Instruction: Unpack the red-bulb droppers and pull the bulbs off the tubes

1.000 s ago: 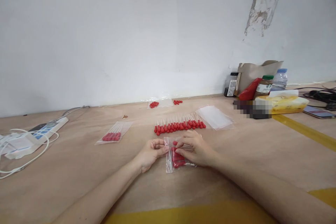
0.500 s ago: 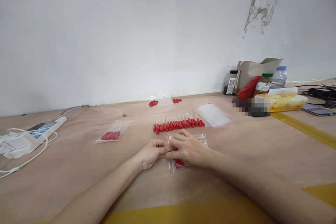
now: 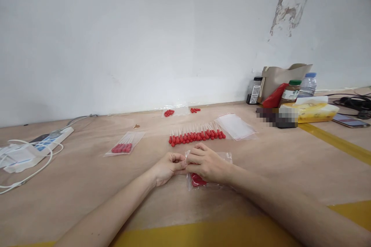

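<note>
A clear zip bag (image 3: 228,157) with red-bulbed droppers (image 3: 198,180) in it lies on the table in front of me. My left hand (image 3: 169,168) pinches the bag's left edge between thumb and fingers. Closed on the same edge, my right hand (image 3: 207,164) reaches across from the right and covers much of the bag and its contents. Just beyond my hands, a row of loose droppers (image 3: 197,136) with red bulbs and thin pale tubes lies side by side, bulbs towards me. To the left rests a filled bag of droppers (image 3: 124,144).
Flat clear bags (image 3: 237,127) lie right of the row. Small red pieces (image 3: 169,113) sit near the wall. A power strip (image 3: 55,142) with white cables is at left. Bottles, a tissue pack (image 3: 315,112) and a phone (image 3: 350,120) stand or lie at right.
My fingers have shifted slightly along the bag's left edge, and more of the red bulbs shows beneath my right hand. The view has tilted a little; the other things stay put.
</note>
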Tool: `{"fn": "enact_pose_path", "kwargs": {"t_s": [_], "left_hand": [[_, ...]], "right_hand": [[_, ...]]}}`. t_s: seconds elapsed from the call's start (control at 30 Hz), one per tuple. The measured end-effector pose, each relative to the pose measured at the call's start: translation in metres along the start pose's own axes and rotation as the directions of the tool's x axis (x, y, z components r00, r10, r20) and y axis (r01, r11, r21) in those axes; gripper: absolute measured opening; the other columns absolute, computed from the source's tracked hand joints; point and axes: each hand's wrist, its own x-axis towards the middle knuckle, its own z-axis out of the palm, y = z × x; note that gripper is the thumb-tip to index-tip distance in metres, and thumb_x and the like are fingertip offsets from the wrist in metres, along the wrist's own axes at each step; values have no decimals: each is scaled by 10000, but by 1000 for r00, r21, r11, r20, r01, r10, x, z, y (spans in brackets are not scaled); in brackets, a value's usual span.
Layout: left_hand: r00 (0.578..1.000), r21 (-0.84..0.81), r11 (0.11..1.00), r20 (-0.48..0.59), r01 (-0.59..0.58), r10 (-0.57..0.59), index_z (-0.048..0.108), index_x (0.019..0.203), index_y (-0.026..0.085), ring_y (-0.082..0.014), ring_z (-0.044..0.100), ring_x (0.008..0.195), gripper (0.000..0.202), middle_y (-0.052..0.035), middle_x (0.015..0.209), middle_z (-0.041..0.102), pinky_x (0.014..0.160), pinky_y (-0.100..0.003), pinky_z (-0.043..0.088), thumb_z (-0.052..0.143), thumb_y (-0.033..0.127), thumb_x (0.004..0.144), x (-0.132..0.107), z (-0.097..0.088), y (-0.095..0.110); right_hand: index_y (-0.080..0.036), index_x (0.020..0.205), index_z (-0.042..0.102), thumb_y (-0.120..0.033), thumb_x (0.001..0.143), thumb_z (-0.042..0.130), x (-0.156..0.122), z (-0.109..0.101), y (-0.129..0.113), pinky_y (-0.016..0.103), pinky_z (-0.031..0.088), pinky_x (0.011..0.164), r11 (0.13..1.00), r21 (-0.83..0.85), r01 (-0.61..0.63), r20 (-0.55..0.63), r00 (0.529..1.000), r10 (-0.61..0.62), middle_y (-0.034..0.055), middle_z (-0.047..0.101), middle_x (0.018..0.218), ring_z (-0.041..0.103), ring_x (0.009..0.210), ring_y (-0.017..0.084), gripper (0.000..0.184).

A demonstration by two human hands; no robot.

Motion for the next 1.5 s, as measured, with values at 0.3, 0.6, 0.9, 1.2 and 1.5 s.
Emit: {"fn": "enact_pose_path", "kwargs": {"t_s": [0.3, 0.6, 0.9, 1.2, 1.5], "left_hand": [[998, 53, 998, -57, -38, 41, 619, 663, 101, -112, 551, 658, 344, -8, 659, 581, 674, -259, 452, 751, 392, 535, -3, 9, 2], [988, 195, 974, -74, -118, 134, 563, 613, 107, -85, 465, 564, 394, 15, 587, 534, 567, -209, 380, 731, 453, 527, -2, 13, -2], [925, 471, 845, -137, -253, 354, 524, 795, 152, -73, 454, 543, 239, 39, 642, 520, 517, -183, 347, 644, 312, 664, -2, 2, -6], [876, 716, 641, -86, -277, 474, 654, 809, 141, -120, 537, 647, 217, -53, 843, 549, 586, -241, 434, 543, 317, 747, -7, -13, -12], [907, 852, 441, 87, -282, 412, 685, 688, 181, -127, 507, 669, 219, -22, 714, 544, 610, -229, 381, 538, 324, 766, -20, -13, 8]], "right_hand": [[-183, 843, 559, -147, 881, 359, -4, -1, 0, 270, 269, 715, 997, 68, -33, 73, 997, 28, 20, 609, 905, 439, 826, 116, 207], [-161, 849, 560, -154, 869, 388, -1, 1, 1, 250, 319, 714, 990, 140, -34, 104, 994, 20, 26, 607, 839, 449, 811, 120, 173], [-173, 854, 563, -169, 850, 416, -4, -23, 6, 255, 358, 723, 921, 310, -236, 30, 971, 238, 43, 573, 874, 471, 814, 121, 148], [-163, 731, 511, -524, 549, 678, -28, -45, 29, 191, 299, 464, 649, 321, -690, 584, 683, 437, -30, 521, 651, 437, 556, 85, 437], [-182, 788, 542, -512, 499, 679, -28, -36, 22, 202, 256, 454, 687, 220, -693, 653, 627, 424, -25, 547, 694, 439, 562, 100, 460]]}}
